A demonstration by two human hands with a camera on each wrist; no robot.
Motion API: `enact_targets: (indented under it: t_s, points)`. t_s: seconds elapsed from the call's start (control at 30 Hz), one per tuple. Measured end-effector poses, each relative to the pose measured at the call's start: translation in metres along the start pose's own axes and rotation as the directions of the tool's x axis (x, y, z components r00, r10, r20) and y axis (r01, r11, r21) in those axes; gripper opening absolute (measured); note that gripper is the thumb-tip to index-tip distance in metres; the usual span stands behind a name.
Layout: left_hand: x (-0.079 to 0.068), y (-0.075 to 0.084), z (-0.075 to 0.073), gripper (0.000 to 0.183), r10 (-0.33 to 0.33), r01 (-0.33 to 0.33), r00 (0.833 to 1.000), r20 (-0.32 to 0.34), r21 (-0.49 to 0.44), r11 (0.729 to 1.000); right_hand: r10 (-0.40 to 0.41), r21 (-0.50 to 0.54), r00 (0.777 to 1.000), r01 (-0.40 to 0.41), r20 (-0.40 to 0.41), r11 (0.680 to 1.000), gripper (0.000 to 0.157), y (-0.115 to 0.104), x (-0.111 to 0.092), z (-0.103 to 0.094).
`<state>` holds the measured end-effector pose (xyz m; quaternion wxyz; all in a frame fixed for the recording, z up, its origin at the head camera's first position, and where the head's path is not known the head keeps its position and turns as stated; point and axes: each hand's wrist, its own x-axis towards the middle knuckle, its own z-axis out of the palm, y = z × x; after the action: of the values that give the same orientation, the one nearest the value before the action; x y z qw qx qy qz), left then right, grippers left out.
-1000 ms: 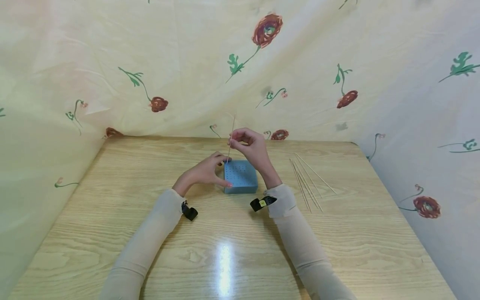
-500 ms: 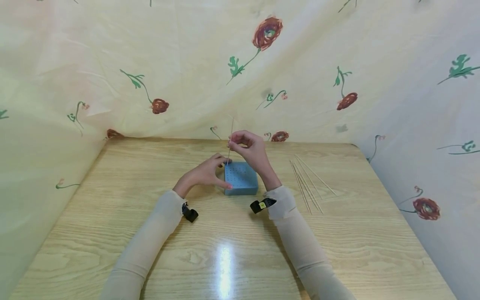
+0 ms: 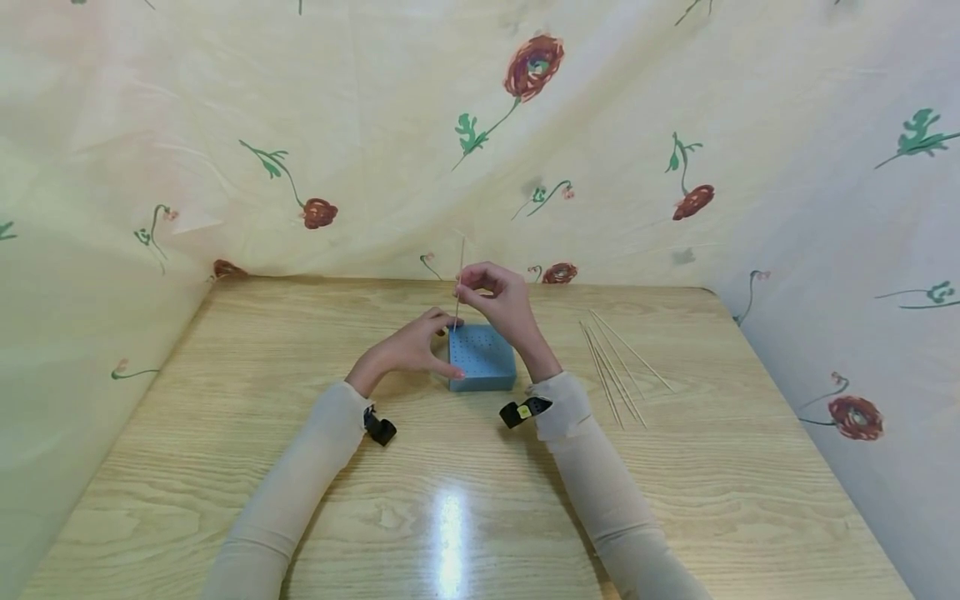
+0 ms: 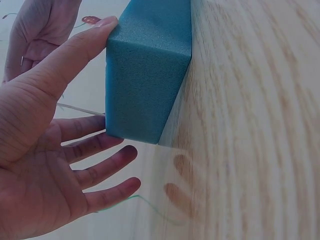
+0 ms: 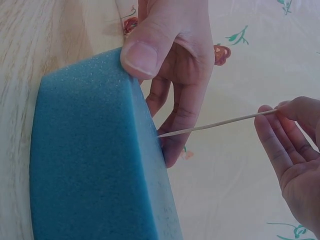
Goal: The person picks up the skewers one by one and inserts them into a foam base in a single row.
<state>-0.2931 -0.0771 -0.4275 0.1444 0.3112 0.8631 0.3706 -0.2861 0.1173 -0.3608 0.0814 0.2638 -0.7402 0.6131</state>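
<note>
A blue foam block (image 3: pixel 487 360) with rows of small holes on its top sits on the wooden table. My left hand (image 3: pixel 408 343) holds it at its left side, thumb on the near corner and fingers at the far corner; the left wrist view shows the lower fingers spread past the block (image 4: pixel 142 90). Between thumb and fingertips, my right hand (image 3: pixel 504 298) pinches a thin wooden skewer (image 5: pixel 225 121). It stands nearly upright, its lower end at the block's far left corner. In the right wrist view the pointed tip meets the holed face; how deep it goes I cannot tell.
Several loose wooden skewers (image 3: pixel 633 352) lie fanned out on the table (image 3: pixel 712 467) to the right of the block. A flowered cloth (image 3: pixel 375 125) hangs behind the table and along its sides. Each wrist wears a small black camera (image 3: pixel 380 427).
The skewer has become slightly more upright, and its top stands a little lower. My right hand has shifted down slightly with it. My left hand keeps its place on the block.
</note>
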Motion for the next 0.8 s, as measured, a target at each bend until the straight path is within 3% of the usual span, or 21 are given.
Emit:
enact_targets:
  t_s: [0.8]
  points:
    - [0.0004, -0.0001, 0.0003, 0.09, -0.012, 0.013, 1.0, 0.008, -0.022, 1.0, -0.006, -0.01, 0.999, 0.007, 0.04, 1.0, 0.012, -0.0006, 0.0008, -0.0021]
